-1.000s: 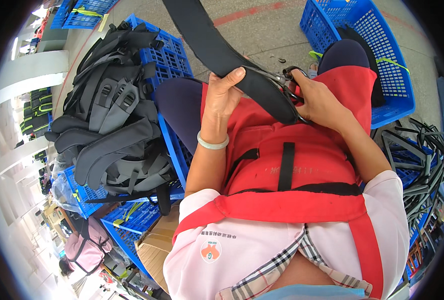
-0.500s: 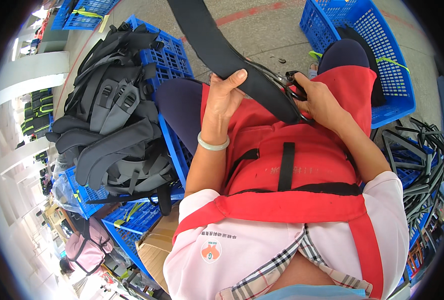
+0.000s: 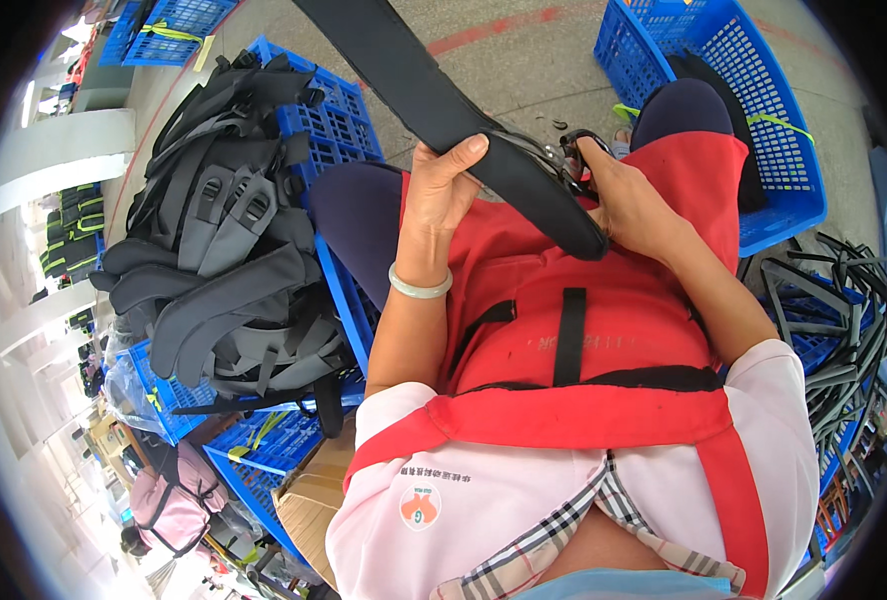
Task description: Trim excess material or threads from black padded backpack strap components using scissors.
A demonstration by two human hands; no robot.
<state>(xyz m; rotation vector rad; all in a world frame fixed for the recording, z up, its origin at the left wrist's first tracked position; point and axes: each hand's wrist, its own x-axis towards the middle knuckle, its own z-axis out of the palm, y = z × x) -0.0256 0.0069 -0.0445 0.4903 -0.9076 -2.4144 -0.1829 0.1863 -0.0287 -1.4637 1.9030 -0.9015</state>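
Swung leftward at its upper end since half a second ago, the black padded strap [image 3: 404, 80] slants above the lap, its rounded lower end over the red apron [image 3: 584, 410]. Of the hands, the left hand [image 3: 446, 185] grasps the strap, thumb laid on top; the right hand [image 3: 632, 200] grips the scissors [image 3: 568, 150] by their handles, the blades along the strap's right edge. Left of the knees, a pile of dark straps [image 3: 229, 260] lies heaped against a blue crate [image 3: 329, 125]. Another blue basket [image 3: 774, 80] stands beyond the right knee, near a tangle of grey strips [image 3: 814, 320].
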